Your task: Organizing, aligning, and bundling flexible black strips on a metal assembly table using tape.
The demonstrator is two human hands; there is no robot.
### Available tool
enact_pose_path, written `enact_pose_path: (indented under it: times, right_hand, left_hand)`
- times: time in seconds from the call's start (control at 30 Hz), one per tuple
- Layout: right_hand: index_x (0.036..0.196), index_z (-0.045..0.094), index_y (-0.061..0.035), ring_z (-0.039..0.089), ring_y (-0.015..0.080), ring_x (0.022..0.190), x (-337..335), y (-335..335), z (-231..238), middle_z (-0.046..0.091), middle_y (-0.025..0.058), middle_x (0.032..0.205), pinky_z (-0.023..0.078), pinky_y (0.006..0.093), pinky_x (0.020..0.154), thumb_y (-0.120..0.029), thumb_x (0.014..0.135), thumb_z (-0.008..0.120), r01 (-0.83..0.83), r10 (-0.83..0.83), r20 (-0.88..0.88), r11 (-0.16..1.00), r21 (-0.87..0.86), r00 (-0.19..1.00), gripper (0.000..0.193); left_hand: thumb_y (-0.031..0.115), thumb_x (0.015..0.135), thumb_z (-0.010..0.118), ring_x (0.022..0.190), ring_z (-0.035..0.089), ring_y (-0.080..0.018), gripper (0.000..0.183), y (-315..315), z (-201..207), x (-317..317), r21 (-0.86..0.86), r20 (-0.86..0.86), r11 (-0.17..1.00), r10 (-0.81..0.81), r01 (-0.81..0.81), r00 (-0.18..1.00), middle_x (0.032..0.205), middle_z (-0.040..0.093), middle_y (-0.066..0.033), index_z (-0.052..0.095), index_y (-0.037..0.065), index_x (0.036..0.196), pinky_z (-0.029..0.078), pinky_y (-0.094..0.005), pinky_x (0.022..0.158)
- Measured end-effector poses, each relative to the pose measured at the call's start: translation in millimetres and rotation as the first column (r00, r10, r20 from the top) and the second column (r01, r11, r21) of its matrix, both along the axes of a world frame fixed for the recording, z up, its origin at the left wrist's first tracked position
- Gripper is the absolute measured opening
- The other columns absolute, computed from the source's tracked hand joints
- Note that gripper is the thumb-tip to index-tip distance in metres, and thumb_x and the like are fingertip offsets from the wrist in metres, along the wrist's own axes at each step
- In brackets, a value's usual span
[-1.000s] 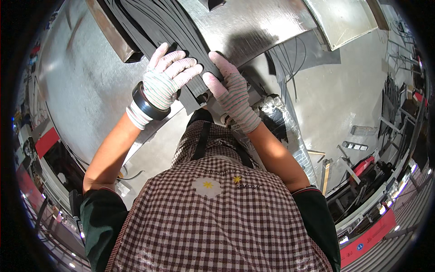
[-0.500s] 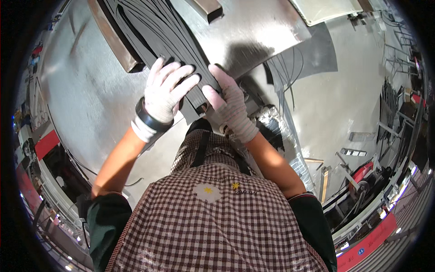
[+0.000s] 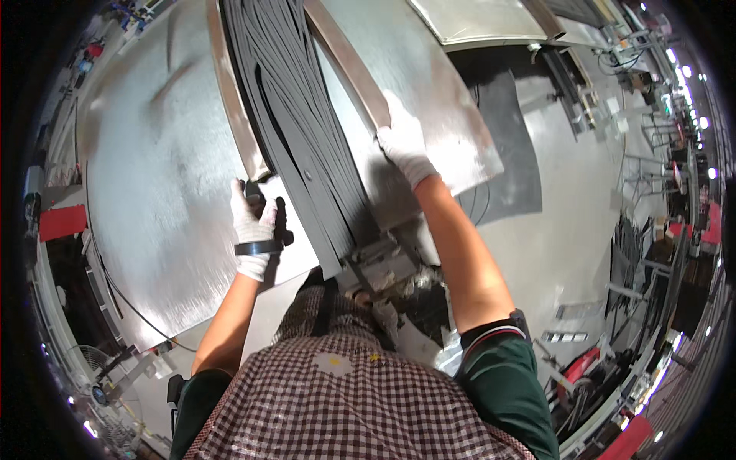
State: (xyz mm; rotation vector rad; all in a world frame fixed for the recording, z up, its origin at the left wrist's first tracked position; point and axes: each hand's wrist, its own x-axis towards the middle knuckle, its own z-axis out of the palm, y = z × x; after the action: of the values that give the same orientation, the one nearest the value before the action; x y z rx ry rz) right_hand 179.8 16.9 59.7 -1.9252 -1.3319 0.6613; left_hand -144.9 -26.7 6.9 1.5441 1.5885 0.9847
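A bundle of long dark grey strips (image 3: 307, 153) lies lengthwise on the sheet-metal tabletop, with a brown metal bar (image 3: 234, 100) on its left and another brown metal bar (image 3: 349, 61) on its right. My right hand (image 3: 404, 139), in a pale knit glove, is closed around the near end of the right bar. Just below the left bar's near end is my gloved left hand (image 3: 254, 224), thumb and fingers apart, with a dark band at its wrist. Dark patches by its fingers may be shadow; I see nothing held there.
The metal tabletop (image 3: 153, 222) spreads left of the bundle. A dark grey sheet (image 3: 510, 153) hangs beyond its right edge, and a pale panel (image 3: 491, 19) lies at the far right. Crumpled clear wrapping (image 3: 422, 299) sits below the strips' near end. A fan (image 3: 88, 364) stands lower left.
Both hands have come off the strips and moved apart. My right hand has taken hold of the right bar; my left is now by the left bar's end. The view has shifted too.
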Motion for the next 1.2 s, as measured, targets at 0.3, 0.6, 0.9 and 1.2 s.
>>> enact_pose_path:
  times: [0.3, 0.6, 0.9, 1.2]
  right_hand:
    - [0.121, 0.063, -0.0065, 0.066, 0.0316, 0.100, -24.6, -78.7, -35.1, 0.069, 0.0200, 0.105, 0.051, 0.0374, 0.087, 0.004, 0.083, 0.043, -0.017, 0.024, -0.055, 0.992, 0.125, 0.998, 0.045]
    - [0.136, 0.050, -0.0020, 0.054, 0.0347, 0.125, -24.8, -174.1, -5.6, 0.058, 0.0208, 0.132, 0.043, 0.0374, 0.106, 0.007, 0.075, 0.059, -0.137, 0.134, -0.066, 0.990, -0.041, 0.989, 0.063]
    - [0.151, 0.027, 0.0000, 0.046, 0.0260, 0.131, -6.5, -79.3, 20.0, 0.049, 0.0207, 0.141, 0.036, 0.0357, 0.110, -0.015, 0.077, 0.079, -0.387, 0.329, -0.311, 0.911, -0.145, 0.891, 0.092]
    - [0.146, 0.038, -0.0094, 0.053, 0.0340, 0.122, -45.4, 6.5, 4.6, 0.057, 0.0165, 0.131, 0.042, 0.0380, 0.103, -0.020, 0.067, 0.083, -0.369, 0.273, -0.375, 0.905, -0.213, 0.886, 0.092]
  left_hand:
    - [-0.014, 0.090, 0.048, 0.110, 0.058, -0.0184, 0.062, 86.3, -37.0, 3.7, -0.003, 0.414, 1.000, -0.025, 0.029, 0.910, 0.129, 0.058, -0.0095, 0.037, 0.008, 0.148, 0.050, -0.0274, 0.095]
    - [0.009, 0.075, 0.069, 0.110, 0.055, -0.0497, 0.093, -46.2, 10.5, 2.8, -0.181, -0.244, 0.972, -0.194, 0.152, 0.950, 0.129, 0.048, -0.0353, 0.016, -0.007, 0.149, 0.047, -0.0499, 0.094]
    - [0.015, 0.074, 0.071, 0.101, 0.063, -0.0448, 0.109, -98.7, -38.0, -0.5, -0.078, 0.072, 0.937, -0.334, 0.340, 0.940, 0.118, 0.059, -0.0308, -0.003, -0.010, 0.149, 0.053, -0.0437, 0.086]
    - [0.020, 0.089, 0.057, 0.098, 0.066, -0.0393, 0.078, -9.8, 45.1, 12.7, 0.103, -0.234, 0.900, -0.392, 0.423, 0.890, 0.116, 0.062, -0.0238, 0.013, -0.005, 0.149, 0.054, -0.0439, 0.080]
